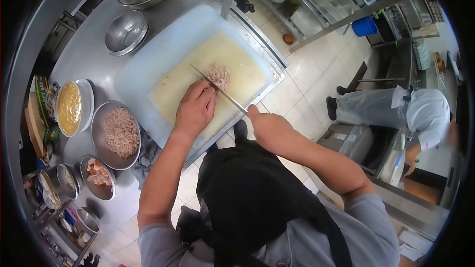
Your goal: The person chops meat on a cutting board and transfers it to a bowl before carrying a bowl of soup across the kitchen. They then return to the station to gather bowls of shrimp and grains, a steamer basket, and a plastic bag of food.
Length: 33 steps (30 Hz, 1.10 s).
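R hand (267, 127) grips knife (217, 89) handle, blade across cutting board (148, 64); L hand (195, 109) flat on board, fingers loosely curled, holding nothing, beside blade; minced meat pile (218, 75) on board just past blade; bowl of mince (118, 133) beside board's near-left edge.

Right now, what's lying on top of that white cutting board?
On the cutting board sits a small pile of minced meat. The left hand rests flat there, and whatever lies beneath its palm is hidden.
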Available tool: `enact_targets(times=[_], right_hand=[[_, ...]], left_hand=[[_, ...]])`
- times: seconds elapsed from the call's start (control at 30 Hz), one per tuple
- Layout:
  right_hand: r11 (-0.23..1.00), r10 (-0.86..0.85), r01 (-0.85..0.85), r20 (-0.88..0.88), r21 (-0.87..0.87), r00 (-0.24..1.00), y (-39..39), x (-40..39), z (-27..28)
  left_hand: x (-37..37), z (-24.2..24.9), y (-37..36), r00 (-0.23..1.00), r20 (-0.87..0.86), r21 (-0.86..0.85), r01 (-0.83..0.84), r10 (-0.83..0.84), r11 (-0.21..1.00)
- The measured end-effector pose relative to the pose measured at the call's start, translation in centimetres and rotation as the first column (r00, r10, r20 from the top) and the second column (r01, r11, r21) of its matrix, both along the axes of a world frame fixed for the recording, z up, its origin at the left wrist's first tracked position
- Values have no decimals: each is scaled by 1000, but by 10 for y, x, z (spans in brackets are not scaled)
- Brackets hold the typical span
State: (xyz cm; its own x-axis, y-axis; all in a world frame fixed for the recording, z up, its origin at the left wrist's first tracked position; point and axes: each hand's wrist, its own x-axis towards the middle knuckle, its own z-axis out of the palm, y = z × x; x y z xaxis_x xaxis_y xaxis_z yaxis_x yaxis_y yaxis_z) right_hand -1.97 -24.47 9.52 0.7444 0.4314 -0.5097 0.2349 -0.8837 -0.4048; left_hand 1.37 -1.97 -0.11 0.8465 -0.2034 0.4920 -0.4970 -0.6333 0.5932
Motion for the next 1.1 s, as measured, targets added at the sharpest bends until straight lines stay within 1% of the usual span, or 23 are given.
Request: enact_targets(times=[0.07,0.1,0.17,0.27,0.3,0.37,0.4,0.47,0.53,0.6,0.67,0.8,0.9,0.97,1.1], right_hand=[[1000,-22,22,-2,-5,1000,-8,-11,13],[1000,-27,27,-1,-10,1000,-8,-13,21],[990,-38,24,-95,-138,995,-9,-17,35],[988,-33,12,-136,-152,990,-14,-24,41],[988,-27,5,-141,-152,990,-13,-22,36],[1000,5,-9,-104,-30,995,-13,-17,16],[999,7,-10,-105,-31,994,-8,-11,6],[1000,11,-11,-22,-5,1000,7,3,-12],[1000,-15,15,-16,21,1000,5,3,-15],[999,-28,28,-13,35,1000,-1,3,-10],[999,-39,39,-10,26,999,-7,-5,1],[998,-54,54,-22,16,998,-13,-12,5],[998,-70,70,-34,8,997,-13,-17,13],[996,-49,45,-42,-76,998,-10,-18,21],[996,-33,26,-86,-89,996,-13,-24,32]], left_hand=[[-2,1,-2,999,-19,-39,-48,47,998],[-2,0,-2,999,-18,-43,-42,41,998],[0,-2,-1,1000,11,6,-23,23,1000],[0,1,2,1000,-7,15,-7,8,1000],[1,0,3,1000,-13,15,-14,14,1000],[1,-2,4,998,-53,0,19,-19,1000],[0,-2,3,998,-54,-2,17,-17,1000],[-1,-2,4,1000,-17,-5,10,-10,1000],[-5,2,4,1000,-28,10,2,-2,1000],[-7,4,0,999,-41,14,-19,19,1000],[-9,6,-2,997,-57,77,-48,52,996],[-7,-1,0,998,-58,81,-25,29,996],[-8,-4,1,999,-17,58,-26,27,998],[-7,-2,0,999,3,73,-41,41,996],[-7,-4,2,999,-12,46,-40,40,998]])
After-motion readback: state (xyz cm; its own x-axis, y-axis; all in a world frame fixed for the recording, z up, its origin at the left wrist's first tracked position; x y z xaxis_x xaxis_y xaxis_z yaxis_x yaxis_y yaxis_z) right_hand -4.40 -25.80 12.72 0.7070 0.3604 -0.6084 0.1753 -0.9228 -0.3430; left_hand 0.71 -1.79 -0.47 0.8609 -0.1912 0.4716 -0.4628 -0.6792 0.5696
